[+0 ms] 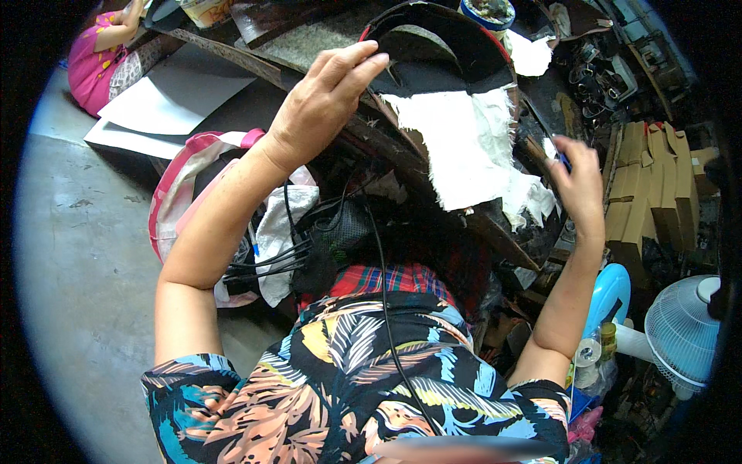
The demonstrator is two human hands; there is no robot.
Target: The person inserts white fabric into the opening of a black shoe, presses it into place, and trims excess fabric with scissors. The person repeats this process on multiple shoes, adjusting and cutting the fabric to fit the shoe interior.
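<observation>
My left hand (332, 89) reaches to the left edge of a black curved piece with red edging (440, 66), its fingers closed at that edge. The piece stands on the dark workbench, with its arched part at the far side. In front of it lies a white cloth with frayed edges (456, 143), hanging over the bench's near edge. My right hand (578, 182) is right of the cloth, its fingers curled round a thin thing with a bit of blue showing; its kind is mostly hidden. A smaller white cloth scrap (529, 203) lies near that hand.
White sheets (166, 100) lie at the left, near another person in pink (97, 54). A pink-and-white bag (166, 201) sits below my left forearm. Folded cardboard (649, 185) and a white fan (684, 332) are on the right. Tubs (488, 11) stand at the back.
</observation>
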